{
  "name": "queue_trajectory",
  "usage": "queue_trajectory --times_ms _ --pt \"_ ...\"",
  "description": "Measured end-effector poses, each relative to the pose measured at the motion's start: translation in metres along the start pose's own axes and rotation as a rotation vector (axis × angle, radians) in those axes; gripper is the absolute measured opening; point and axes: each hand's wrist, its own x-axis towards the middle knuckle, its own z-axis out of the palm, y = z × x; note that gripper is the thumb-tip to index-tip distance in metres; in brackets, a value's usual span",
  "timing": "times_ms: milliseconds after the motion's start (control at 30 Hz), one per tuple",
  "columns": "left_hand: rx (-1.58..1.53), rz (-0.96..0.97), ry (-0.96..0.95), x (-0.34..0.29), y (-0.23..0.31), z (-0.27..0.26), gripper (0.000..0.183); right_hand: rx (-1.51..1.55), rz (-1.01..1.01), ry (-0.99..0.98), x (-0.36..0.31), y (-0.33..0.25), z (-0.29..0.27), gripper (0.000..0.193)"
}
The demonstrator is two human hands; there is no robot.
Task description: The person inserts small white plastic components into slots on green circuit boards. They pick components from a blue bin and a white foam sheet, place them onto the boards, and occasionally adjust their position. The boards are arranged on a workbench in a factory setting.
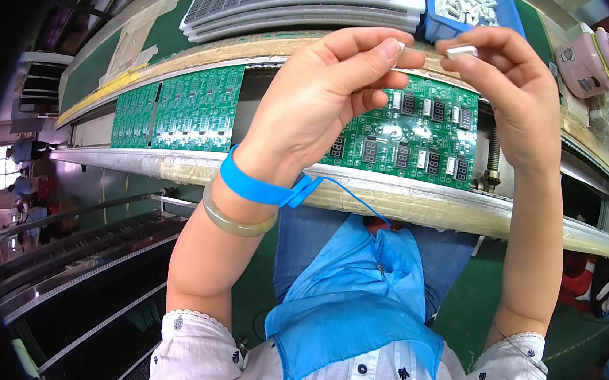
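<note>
Above the circuit boards, my left hand [333, 83] pinches a small white part between thumb and fingertips; only a bit of it shows. Close by on the right, my right hand [515, 93] grips a white connector [462, 51] between thumb and index finger. Below the hands lies a green circuit board [416, 138] with black digit displays [402, 155] and white connectors standing on it. My left hand and wrist cover part of this board. To the left rests another green circuit board [196, 110] with no displays visible on it.
Behind my hands, a blue bin [431, 28] holds many white connectors. Stacked white foam trays [196, 24] carry rows of digit displays at the back. A pink container [580, 70] stands far right. A blue wrist strap [252, 183] trails a cord. The rail [196, 169] edges the bench.
</note>
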Motion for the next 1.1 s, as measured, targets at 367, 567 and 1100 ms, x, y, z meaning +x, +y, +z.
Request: queue_trajectory --times_ms 367,567,1100 --pt "-0.085 -0.073 -0.072 -0.026 -0.008 -0.023 0.028 0.21 0.001 0.038 -0.011 0.051 -0.046 0.024" --pt "0.147 -0.09 -0.022 -0.032 -0.014 -0.023 0.026 0.187 -0.042 0.065 -0.013 0.056 -0.059 0.027" --pt "1.29 0.413 -0.146 -0.031 -0.029 -0.003 0.031 0.225 -0.081 0.221 -0.015 0.03 -0.021 0.018"
